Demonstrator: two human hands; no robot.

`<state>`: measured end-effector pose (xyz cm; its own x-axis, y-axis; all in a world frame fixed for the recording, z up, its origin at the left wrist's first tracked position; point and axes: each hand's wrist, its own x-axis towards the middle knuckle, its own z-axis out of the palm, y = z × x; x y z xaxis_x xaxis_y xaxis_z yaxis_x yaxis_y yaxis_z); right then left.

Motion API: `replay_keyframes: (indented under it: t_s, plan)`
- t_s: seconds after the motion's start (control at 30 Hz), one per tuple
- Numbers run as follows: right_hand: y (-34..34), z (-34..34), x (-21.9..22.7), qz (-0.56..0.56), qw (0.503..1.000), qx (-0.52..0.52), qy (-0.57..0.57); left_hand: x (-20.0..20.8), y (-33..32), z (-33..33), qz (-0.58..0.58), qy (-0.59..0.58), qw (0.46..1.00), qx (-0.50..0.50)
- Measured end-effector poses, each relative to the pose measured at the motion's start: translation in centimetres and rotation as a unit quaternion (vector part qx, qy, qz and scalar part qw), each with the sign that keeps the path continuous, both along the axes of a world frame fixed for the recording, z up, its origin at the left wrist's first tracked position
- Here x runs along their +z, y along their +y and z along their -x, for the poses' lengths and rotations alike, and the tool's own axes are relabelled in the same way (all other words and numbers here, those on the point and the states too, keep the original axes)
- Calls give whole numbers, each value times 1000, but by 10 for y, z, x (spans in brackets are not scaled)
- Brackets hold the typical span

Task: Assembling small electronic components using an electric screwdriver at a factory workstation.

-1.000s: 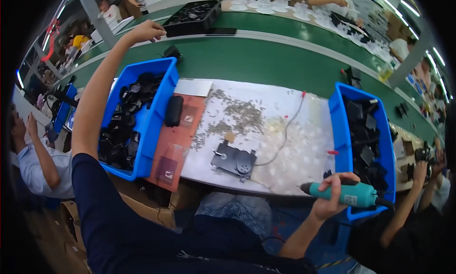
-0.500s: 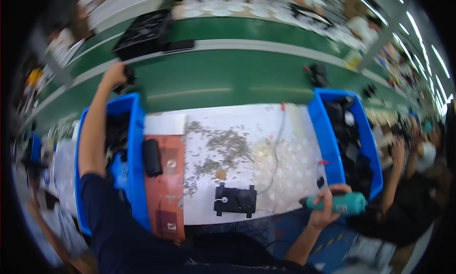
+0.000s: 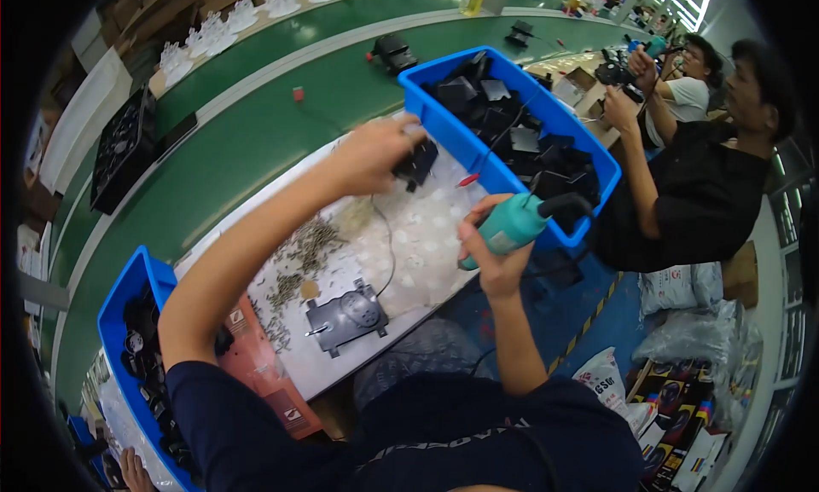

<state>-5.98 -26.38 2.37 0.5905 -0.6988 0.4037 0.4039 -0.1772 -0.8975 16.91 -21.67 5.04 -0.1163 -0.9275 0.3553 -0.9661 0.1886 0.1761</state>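
My left hand point(image 3: 380, 155) reaches across the work surface toward the right-hand bin. Its fingers are closed on a black plastic part point(image 3: 418, 165), partly hidden by the hand. My right hand point(image 3: 495, 257) is wrapped round a teal electric screwdriver point(image 3: 512, 226), whose dark cable leaves its rear end. A black plastic housing point(image 3: 345, 317) with corner tabs lies on the white work surface point(image 3: 320, 373), touched by neither hand. Many small screws point(image 3: 311, 245) are scattered on the sheet beyond it, near a round tan piece point(image 3: 309, 289).
A blue bin point(image 3: 610, 172) of black parts stands right; another blue bin point(image 3: 111, 321) stands left. An orange-red mat point(image 3: 281, 398) lies beside the left bin. A black tray point(image 3: 124, 151) sits far left. At right a co-worker point(image 3: 682, 185) sits close by.
The view has swung right. My left hand has gone from the far left, beyond the left bin, to beside the right bin. The housing now looks different on top, with a round grille showing.
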Motion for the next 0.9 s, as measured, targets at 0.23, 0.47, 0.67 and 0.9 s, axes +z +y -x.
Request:
replay_keyframes:
  t_s: [0.23, 0.47, 0.67, 0.9]
  plan:
    - [-8, 13, -12, 63, 998, 8, -10, -9, -42, -15, -152, -9, 987, -40]
    - [-16, 14, 0, 46, 998, 12, 31, -9, -101, -173, -172, 38, 950, 256]
    - [-28, 19, -11, 18, 997, 64, 28, -57, -177, -226, 106, -377, 866, 312]
    - [-42, -2, -2, -103, 994, -6, 24, 21, -116, -218, -74, -517, 813, 259]
